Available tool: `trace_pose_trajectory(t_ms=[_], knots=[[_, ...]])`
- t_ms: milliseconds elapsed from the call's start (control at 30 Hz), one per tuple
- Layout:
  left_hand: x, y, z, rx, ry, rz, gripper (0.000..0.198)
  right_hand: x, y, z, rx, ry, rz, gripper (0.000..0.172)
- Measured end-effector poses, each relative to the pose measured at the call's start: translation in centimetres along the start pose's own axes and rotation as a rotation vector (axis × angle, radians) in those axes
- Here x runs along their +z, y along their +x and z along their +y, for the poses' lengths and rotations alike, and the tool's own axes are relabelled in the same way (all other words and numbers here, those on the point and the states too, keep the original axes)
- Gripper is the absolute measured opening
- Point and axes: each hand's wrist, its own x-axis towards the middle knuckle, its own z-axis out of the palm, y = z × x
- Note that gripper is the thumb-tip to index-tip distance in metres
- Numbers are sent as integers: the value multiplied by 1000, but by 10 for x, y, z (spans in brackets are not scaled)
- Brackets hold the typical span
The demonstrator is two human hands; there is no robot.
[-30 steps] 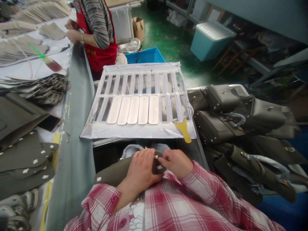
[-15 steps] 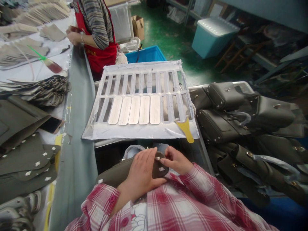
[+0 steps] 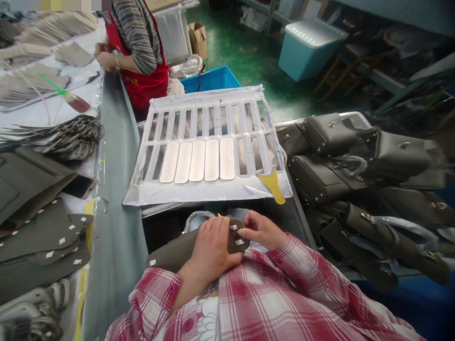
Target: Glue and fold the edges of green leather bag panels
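Observation:
A dark olive handbag (image 3: 174, 252) lies across my lap against the checked shirt. Small white squares are stuck on its flap, and part of a plastic-wrapped handle (image 3: 199, 219) shows behind it. My left hand (image 3: 212, 244) is wrapped over the top of the bag, its thumb pressed against the near side. At the bag's rounded right end, my right hand (image 3: 261, 229) has its fingers curled and its thumb at the edge beside the white squares. What its fingertips grip is partly hidden. Just beyond the bag is a white slotted board (image 3: 213, 195) with several pale oblong pieces (image 3: 212, 160) in it.
A yellow scraper-shaped piece (image 3: 273, 187) lies on the board's right corner. Finished-looking bags (image 3: 320, 177) are piled at right. The left table holds olive panels (image 3: 42, 232), a phone (image 3: 78, 185) and stacked straps (image 3: 67, 135). A co-worker in a red apron (image 3: 145, 90) stands beyond.
The view has shifted slightly, so the board and surroundings sit a little further left and up. Both hands stay on the bag, with the right thumb slightly back from the white square.

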Motion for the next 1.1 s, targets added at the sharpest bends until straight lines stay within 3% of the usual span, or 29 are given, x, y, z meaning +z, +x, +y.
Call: trace_pose_trajectory(t_ms=[233, 367, 700, 800, 933, 1100], knots=[[1, -11, -2, 57, 56, 87, 78, 4, -4, -10, -35, -122, 50, 29], [3, -17, -2, 4, 119, 170, 85, 5, -4, -11, -54, -135, 70, 27], [4, -11, 4, -3, 106, 171, 68, 4, -7, -12, -34, -139, 87, 27], [0, -16, 3, 66, 97, 208, 66, 5, -6, -8, -65, -167, 95, 29], [-5, -27, 4, 195, 59, 200, 45, 5, -7, -5, -109, -146, 71, 31], [-4, -26, 7, 79, 44, 140, 29, 6, -8, -4, -124, -183, 90, 32]])
